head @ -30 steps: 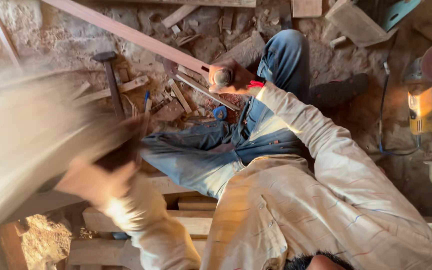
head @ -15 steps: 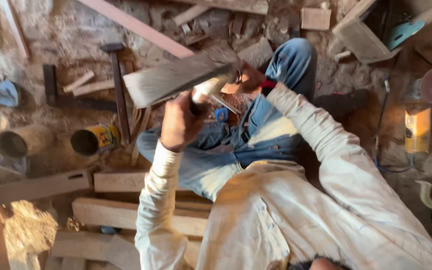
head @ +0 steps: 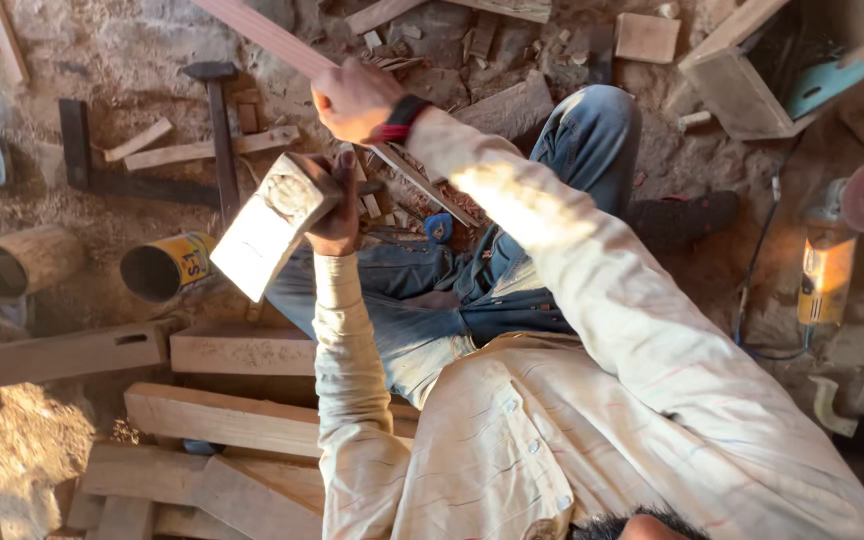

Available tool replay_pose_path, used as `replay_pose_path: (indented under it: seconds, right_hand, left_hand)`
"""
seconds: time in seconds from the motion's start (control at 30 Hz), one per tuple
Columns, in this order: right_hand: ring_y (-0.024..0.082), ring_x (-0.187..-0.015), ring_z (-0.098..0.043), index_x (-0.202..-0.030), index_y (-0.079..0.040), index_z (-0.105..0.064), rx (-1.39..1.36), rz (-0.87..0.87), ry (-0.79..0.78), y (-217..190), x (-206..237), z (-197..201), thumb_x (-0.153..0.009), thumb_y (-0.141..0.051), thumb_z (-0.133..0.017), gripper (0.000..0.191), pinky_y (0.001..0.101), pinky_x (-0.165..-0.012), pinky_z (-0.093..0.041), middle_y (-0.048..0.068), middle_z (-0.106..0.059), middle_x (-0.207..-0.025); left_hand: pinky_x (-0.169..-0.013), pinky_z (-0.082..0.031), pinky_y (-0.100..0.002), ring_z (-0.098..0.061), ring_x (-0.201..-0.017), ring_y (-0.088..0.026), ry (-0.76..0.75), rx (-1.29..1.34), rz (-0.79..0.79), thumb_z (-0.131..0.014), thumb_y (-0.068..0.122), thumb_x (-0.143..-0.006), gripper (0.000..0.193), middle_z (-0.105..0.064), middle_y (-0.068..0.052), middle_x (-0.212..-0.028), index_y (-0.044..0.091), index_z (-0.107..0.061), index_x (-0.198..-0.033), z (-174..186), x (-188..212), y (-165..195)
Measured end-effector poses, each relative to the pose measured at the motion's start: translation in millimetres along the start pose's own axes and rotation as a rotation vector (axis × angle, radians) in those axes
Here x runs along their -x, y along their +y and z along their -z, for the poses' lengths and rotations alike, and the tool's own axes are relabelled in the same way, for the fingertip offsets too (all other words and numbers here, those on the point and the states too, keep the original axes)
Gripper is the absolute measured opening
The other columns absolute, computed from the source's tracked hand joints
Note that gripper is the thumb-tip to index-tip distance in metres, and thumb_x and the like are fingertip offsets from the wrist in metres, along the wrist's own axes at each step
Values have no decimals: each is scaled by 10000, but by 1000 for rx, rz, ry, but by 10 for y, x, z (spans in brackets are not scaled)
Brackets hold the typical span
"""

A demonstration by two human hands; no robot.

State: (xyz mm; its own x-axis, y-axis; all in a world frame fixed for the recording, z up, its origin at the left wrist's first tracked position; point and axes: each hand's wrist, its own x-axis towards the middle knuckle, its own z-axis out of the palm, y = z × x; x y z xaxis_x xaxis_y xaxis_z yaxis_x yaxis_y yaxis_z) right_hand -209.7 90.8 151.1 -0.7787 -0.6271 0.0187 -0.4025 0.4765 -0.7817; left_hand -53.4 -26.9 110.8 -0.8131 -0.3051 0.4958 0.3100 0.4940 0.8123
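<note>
Left hand (head: 337, 215): closed around the handle of a broad-bladed adze (head: 270, 228). Right hand (head: 352, 98): gripping a long wooden strip (head: 262, 35). Yellow tin can (head: 167, 266) nearby on the floor.

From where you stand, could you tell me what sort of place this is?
Probably a rough woodworking workshop: cut timber boards and offcuts on a dirt floor, an angle grinder, a hammer.

Sunlit dirt floor (head: 102, 60) littered with wood scraps (head: 202, 152).

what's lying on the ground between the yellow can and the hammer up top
In the head view, a long wood strip lies crosswise between the yellow can and the hammer head; the hammer's handle runs down toward the can.
</note>
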Motion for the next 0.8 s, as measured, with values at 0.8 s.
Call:
replay_pose_path:
  seconds: [0.8]
  right_hand:
    - [176, -549, -532, -832, -64, -564, -350, 600, 536, 399, 2707, 536, -912, -22, -678, 146, 364, -565, -482, 34, -545, -655]
  left_hand:
    - [-640, -486, -325, -651, -676, -204, -633, -324, 387, -640, 181, -1074, 235, -689, -120, -778, 28, -711, -911, 381, -638, 623]
